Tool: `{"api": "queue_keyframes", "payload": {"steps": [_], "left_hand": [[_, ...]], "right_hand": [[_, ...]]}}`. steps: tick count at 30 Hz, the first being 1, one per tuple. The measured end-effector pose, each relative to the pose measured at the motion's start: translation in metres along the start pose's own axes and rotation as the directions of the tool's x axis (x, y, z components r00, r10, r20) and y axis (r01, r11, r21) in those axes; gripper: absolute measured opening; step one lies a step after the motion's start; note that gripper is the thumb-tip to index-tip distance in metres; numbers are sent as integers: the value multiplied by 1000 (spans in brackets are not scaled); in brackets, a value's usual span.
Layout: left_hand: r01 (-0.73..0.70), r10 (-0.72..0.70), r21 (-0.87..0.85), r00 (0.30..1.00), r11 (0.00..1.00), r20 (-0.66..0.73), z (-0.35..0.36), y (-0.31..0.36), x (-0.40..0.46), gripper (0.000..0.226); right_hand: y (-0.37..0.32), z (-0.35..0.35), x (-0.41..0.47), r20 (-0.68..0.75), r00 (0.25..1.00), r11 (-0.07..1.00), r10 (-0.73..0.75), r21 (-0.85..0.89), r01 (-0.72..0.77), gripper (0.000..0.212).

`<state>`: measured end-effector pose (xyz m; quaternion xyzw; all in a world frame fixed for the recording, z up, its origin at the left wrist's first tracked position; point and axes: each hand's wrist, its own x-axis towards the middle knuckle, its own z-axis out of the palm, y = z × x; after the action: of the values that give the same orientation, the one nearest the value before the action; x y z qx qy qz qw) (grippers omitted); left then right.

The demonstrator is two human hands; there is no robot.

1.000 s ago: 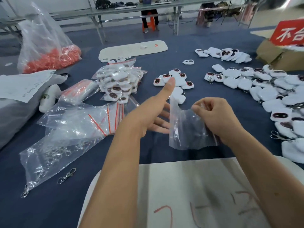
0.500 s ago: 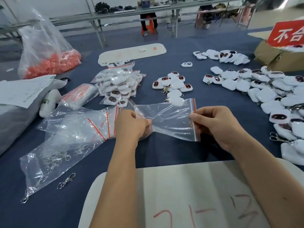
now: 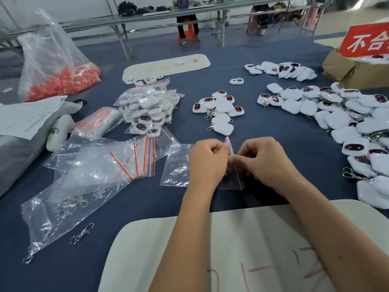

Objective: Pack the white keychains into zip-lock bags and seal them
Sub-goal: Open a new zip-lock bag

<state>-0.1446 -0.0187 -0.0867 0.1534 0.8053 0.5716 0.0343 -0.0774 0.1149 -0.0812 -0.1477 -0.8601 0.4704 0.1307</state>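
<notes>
While pinching zip-lock bag (image 3: 231, 175) with left hand (image 3: 207, 163) and right hand (image 3: 265, 163): nearest white keychains (image 3: 222, 126) at twelve o'clock, equally near both.

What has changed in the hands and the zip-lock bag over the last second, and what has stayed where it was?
The left hand, open with fingers spread a second ago, took hold of the zip-lock bag. Both hands then moved together, so the left and right hand now pinch the bag's red-striped mouth side by side. The bag is still empty. The keychain piles and packed bags stayed put.
</notes>
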Motion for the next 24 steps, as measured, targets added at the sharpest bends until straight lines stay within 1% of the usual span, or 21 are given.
{"api": "queue_keyframes", "payload": {"steps": [2, 5, 9, 11, 14, 17, 19, 20, 22, 24], "left_hand": [[-1, 2, -24, 999, 1000, 41, -3, -1, 2, 36], [1, 0, -14, 997, 1000, 75, -3, -3, 3, 34], [27, -22, -56, 995, 998, 94, -5, -5, 6, 32], [-15, 16, -17, 998, 1000, 57, -4, -5, 5, 32], [-86, 88, 60, 996, 995, -34, -4, -1, 3, 35], [-108, 111, 48, 992, 993, -59, -13, 2, 4, 31], [-136, 136, 3, 986, 991, -98, -17, 5, 3, 32], [-149, 144, -25, 980, 989, -135, -16, 7, 3, 32], [-156, 141, -66, 970, 986, -197, -10, 12, 2, 31], [-148, 130, -73, 968, 986, -213, 2, 15, 0, 31]], "right_hand": [[0, -2, 0, 23, 1000, 998, 15, 57, -17, 34], [1, -3, 1, 29, 1000, 993, 11, 119, -14, 32], [3, -2, -1, -10, 1000, 994, 8, 113, -6, 33], [2, 0, -2, -43, 999, 997, 2, 78, 2, 31], [1, 1, -4, -117, 993, 999, -16, 34, 20, 28], [1, 4, -6, -223, 975, 1000, -20, -7, 19, 25], [1, 7, -5, -279, 960, 998, -34, -52, 21, 21], [0, 8, -5, -285, 958, 998, -42, -51, 29, 18], [-2, 9, -6, -231, 971, 998, -56, -16, 54, 17], [-2, 10, -7, -152, 985, 996, -86, -5, 87, 25]]}}
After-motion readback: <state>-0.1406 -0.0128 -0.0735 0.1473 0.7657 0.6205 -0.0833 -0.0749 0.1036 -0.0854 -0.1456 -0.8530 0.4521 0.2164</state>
